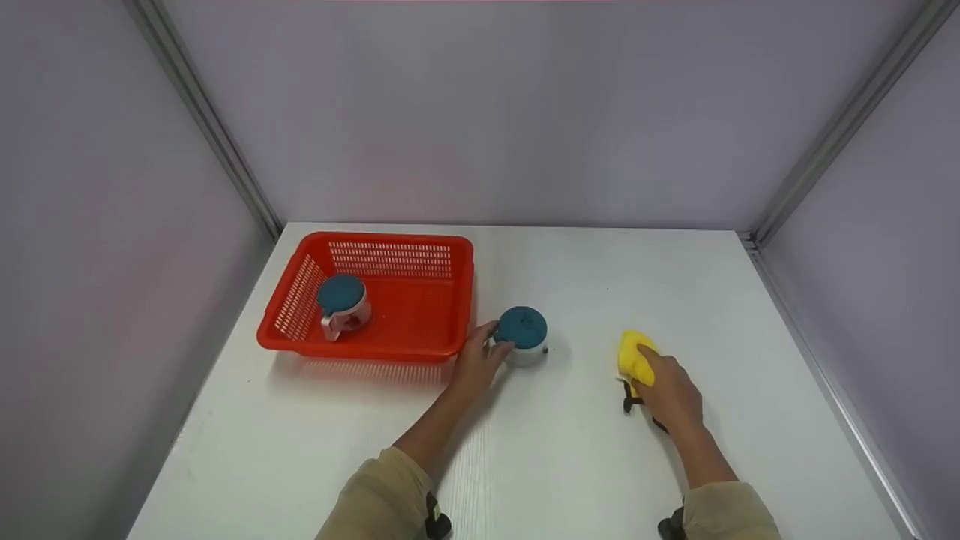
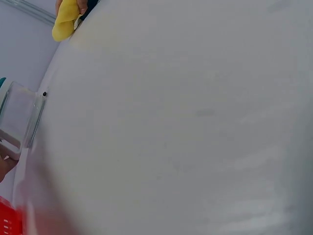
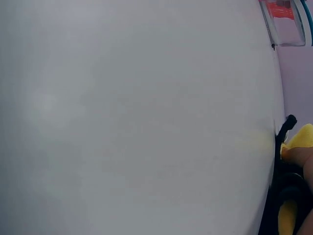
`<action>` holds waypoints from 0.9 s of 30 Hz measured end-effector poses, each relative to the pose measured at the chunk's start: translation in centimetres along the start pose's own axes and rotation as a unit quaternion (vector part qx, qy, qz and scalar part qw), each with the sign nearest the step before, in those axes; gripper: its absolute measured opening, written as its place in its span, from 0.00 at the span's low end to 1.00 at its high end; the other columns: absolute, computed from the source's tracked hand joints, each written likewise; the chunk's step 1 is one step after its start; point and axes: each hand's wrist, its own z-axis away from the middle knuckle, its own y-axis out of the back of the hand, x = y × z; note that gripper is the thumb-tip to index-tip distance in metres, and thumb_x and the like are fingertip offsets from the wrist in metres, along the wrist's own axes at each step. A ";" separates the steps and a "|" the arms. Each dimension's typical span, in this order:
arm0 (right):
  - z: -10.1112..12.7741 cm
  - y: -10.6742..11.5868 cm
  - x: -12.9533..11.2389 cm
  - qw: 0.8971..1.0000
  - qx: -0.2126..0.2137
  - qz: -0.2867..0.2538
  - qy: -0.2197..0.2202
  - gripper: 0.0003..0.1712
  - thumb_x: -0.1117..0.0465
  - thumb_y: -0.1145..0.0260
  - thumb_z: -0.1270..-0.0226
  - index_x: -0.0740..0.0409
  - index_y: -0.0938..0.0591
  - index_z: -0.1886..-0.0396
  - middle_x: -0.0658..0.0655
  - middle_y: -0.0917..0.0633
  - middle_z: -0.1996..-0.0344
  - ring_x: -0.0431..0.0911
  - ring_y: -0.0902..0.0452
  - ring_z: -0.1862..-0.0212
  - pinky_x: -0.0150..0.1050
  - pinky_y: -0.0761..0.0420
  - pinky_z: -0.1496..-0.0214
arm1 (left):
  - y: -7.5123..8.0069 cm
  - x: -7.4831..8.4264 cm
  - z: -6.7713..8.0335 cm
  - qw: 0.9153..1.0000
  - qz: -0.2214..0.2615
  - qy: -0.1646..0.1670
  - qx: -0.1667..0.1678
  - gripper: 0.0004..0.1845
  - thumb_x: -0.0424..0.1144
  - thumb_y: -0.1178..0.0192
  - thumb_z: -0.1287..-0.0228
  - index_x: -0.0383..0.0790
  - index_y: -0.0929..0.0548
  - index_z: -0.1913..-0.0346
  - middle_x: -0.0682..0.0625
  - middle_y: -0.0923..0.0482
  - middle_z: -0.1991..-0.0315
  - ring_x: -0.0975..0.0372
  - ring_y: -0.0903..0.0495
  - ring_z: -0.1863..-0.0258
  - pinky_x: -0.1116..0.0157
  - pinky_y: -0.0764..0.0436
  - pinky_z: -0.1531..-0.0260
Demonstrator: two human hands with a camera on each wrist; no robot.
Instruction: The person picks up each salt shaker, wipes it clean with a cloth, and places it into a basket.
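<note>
My left hand [image 1: 476, 364] is at the handle side of a clear lidded jar [image 1: 523, 335] with a teal top, its thumb and fingers closing on that side. The left wrist view shows the jar's transparent wall [image 2: 18, 110] and handle at the left edge, with fingertips at the handle. My right hand [image 1: 671, 386] grips a soft-looking yellow item [image 1: 634, 357] with black strap-like parts [image 1: 628, 397], low over the table. In the right wrist view, fingers [image 3: 297, 155] hold the yellow piece beside the black parts; its exact kind is unclear.
A red plastic basket [image 1: 420, 352] with slotted walls stands left of the jar, near my left hand. Inside it, at the left, is a second teal-lidded jar [image 1: 343, 300]. Pale partition walls [image 1: 510, 112] enclose the white table [image 1: 570, 465] at back and sides.
</note>
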 end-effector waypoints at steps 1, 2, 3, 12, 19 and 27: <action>0.0 0.0 0.0 1.000 0.000 0.000 0.000 0.39 0.56 0.32 0.35 0.49 0.35 0.26 0.66 0.23 0.48 0.59 0.23 0.50 0.57 0.20 0.55 | 0.0 -0.1 0.0 1.000 0.009 -0.004 -0.002 0.31 0.53 0.40 0.33 0.49 0.32 0.30 0.57 0.29 0.33 0.61 0.31 0.31 0.59 0.26 0.36; 0.0 0.1 0.1 1.000 0.000 0.001 -0.001 0.39 0.56 0.32 0.35 0.49 0.35 0.26 0.67 0.23 0.48 0.59 0.23 0.50 0.57 0.21 0.54 | 0.0 -0.3 0.0 1.000 0.013 -0.008 -0.003 0.31 0.53 0.40 0.33 0.49 0.31 0.30 0.56 0.29 0.33 0.60 0.31 0.31 0.58 0.26 0.36; 0.0 0.1 0.1 1.000 0.000 0.001 -0.002 0.39 0.56 0.32 0.34 0.49 0.36 0.26 0.67 0.23 0.48 0.59 0.23 0.50 0.57 0.21 0.54 | 0.0 -0.4 0.1 1.000 0.015 -0.012 -0.001 0.30 0.52 0.39 0.33 0.49 0.30 0.31 0.56 0.28 0.34 0.60 0.31 0.32 0.59 0.25 0.37; 0.1 0.0 -0.1 1.000 -0.004 0.000 -0.010 0.39 0.55 0.33 0.34 0.48 0.36 0.25 0.66 0.23 0.46 0.59 0.24 0.48 0.59 0.22 0.51 | -0.5 -1.5 0.1 0.992 0.094 0.080 0.008 0.23 0.54 0.37 0.35 0.62 0.24 0.38 0.64 0.27 0.39 0.61 0.29 0.36 0.64 0.20 0.43; 0.1 -0.1 0.0 1.000 -0.001 0.004 -0.010 0.39 0.55 0.32 0.34 0.49 0.36 0.26 0.66 0.24 0.47 0.59 0.24 0.49 0.59 0.22 0.51 | -0.5 -1.9 0.0 0.973 0.186 0.134 0.008 0.20 0.53 0.36 0.35 0.63 0.23 0.41 0.60 0.29 0.36 0.58 0.31 0.36 0.64 0.19 0.44; 0.1 -0.2 0.0 1.000 -0.001 0.002 -0.009 0.40 0.56 0.32 0.35 0.48 0.37 0.25 0.66 0.24 0.46 0.60 0.24 0.48 0.59 0.22 0.50 | -0.8 -2.1 -0.2 0.960 0.236 0.148 0.025 0.19 0.53 0.34 0.37 0.60 0.21 0.44 0.55 0.27 0.41 0.56 0.28 0.40 0.63 0.17 0.47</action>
